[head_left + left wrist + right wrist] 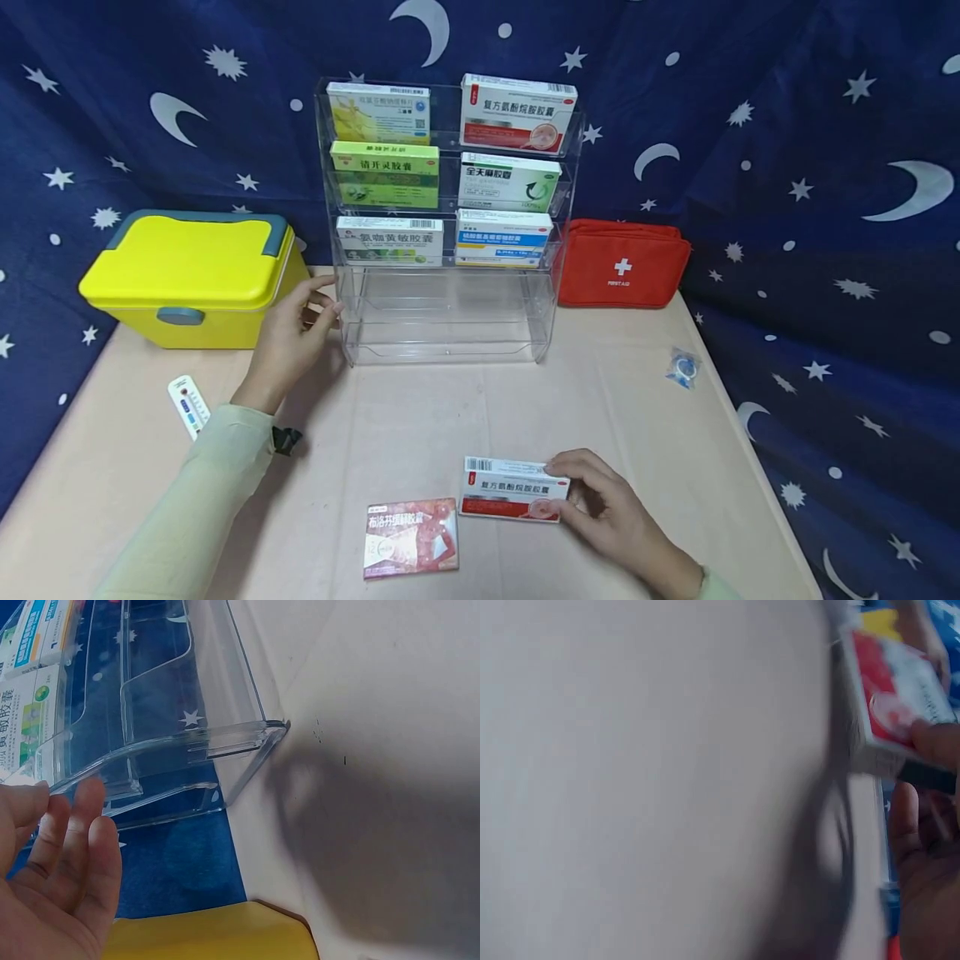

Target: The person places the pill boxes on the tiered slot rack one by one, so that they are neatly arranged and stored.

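My left hand (288,333) holds the left side edge of a clear acrylic display rack (442,357); the left wrist view shows thumb and fingertips at that edge. In my right hand (611,521) is a white and red capsule box (502,492), pinched at its right end between thumb and fingers, low over the table's front. The right wrist view is blurred but shows the same box tilted in the grip. Beside it on the table lies a pink-red medicine box (411,537). Higher on the rack stands a matching white and red box (517,115).
Other medicine boxes fill the rack's upper tiers, among them a green box (385,175) and a blue-white box (502,239). A yellow case (187,283) stands left, a red first-aid pouch (622,265) right. A thermometer card (189,406) and a small bagged item (683,367) lie on the table.
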{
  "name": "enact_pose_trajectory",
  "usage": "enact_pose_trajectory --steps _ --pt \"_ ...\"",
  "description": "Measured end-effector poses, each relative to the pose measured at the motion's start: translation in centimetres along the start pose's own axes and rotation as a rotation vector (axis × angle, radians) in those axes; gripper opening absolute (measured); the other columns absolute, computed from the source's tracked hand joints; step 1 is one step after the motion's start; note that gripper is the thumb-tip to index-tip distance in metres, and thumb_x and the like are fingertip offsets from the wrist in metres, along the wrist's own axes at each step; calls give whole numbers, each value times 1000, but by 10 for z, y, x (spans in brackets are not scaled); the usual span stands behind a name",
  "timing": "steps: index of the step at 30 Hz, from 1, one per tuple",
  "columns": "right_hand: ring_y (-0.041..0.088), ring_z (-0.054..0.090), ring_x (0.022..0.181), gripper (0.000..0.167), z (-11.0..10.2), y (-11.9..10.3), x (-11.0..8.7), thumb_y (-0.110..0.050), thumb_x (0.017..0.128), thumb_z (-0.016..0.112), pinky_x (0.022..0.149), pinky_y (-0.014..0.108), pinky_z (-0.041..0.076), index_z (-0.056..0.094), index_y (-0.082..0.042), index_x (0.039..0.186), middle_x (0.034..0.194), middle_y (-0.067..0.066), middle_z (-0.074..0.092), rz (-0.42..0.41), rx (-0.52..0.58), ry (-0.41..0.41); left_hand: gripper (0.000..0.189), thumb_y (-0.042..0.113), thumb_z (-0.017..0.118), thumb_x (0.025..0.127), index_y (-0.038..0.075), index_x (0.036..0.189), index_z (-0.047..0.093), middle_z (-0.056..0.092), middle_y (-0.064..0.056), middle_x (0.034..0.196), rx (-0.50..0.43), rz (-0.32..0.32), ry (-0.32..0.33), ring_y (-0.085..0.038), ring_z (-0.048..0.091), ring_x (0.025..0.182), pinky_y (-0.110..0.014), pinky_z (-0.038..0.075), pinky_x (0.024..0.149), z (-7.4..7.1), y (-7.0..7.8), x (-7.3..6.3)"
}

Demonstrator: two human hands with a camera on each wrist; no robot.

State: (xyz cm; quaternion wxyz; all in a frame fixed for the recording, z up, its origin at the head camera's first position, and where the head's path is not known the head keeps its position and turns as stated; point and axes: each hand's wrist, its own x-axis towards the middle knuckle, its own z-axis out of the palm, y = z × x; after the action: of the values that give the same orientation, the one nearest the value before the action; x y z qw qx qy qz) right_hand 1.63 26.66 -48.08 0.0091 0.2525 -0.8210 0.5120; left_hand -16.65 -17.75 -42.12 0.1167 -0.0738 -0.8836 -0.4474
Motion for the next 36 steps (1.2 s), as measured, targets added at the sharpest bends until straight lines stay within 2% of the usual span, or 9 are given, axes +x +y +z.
enact_pose_trajectory --steps 4,7,13,17,21,24,29,33,36 --pt "14 61 83 48 1 2 15 9 85 77 62 23 55 62 -5 129 126 16 56 115 212 57 43 17 64 102 13 144 55 66 -11 101 -12 6 0 -25 65 81 -23 52 74 0 -2 -1" --pt "15 60 84 48 0 0 39 7 86 77 65 23 55 63 -7 129 127 13 56 125 223 66 42 17 64 102 13 143 55 66 -11 100 -17 9 4 -25 65 81 -20 51 74 0 -3 -2" --pt "22 60 101 50 -3 -14 119 9 83 79 76 25 55 66 -6 128 128 8 60 42 173 102 42 15 64 102 11 143 55 66 -11 100 -20 24 6 -25 65 80 -18 51 73 1 -6 0" --pt "22 58 102 48 1 -29 183 10 83 78 75 27 54 66 -3 128 127 9 60 -49 158 132 42 16 63 102 11 143 55 66 -10 100 -25 18 -1 -25 65 81 -20 52 73 2 -5 1" --pt "17 55 101 44 6 -38 242 -1 87 80 72 29 53 69 -12 128 126 -1 60 -186 45 124 42 17 63 103 11 143 55 66 -11 100 -32 16 -2 -25 65 81 -21 52 74 2 -4 3" --pt "15 56 99 41 12 -40 274 -9 90 79 70 30 54 69 -17 128 126 -6 60 -279 -56 118 42 15 63 102 11 143 55 66 -11 100 -30 15 0 -24 65 81 -22 52 74 2 -2 3" --pt "12 57 100 38 22 -38 298 -12 90 80 67 27 54 70 -17 126 124 -4 60 -354 -184 90 42 14 64 102 13 143 55 67 -11 102 -24 0 -5 -24 65 82 -29 55 78 2 -1 3" --pt "9 57 103 37 30 -32 302 -11 92 77 68 24 54 69 -17 128 127 -2 59 -344 -255 27 43 17 64 102 14 144 55 66 -10 103 -22 -21 -8 -26 64 84 -39 55 80 2 -2 3" --pt "10 57 102 36 33 -27 301 -9 94 75 68 25 54 68 -18 128 128 -1 58 -323 -283 -14 42 18 63 102 14 143 55 65 -10 103 -21 -23 0 -26 63 85 -40 55 80 0 -2 1"
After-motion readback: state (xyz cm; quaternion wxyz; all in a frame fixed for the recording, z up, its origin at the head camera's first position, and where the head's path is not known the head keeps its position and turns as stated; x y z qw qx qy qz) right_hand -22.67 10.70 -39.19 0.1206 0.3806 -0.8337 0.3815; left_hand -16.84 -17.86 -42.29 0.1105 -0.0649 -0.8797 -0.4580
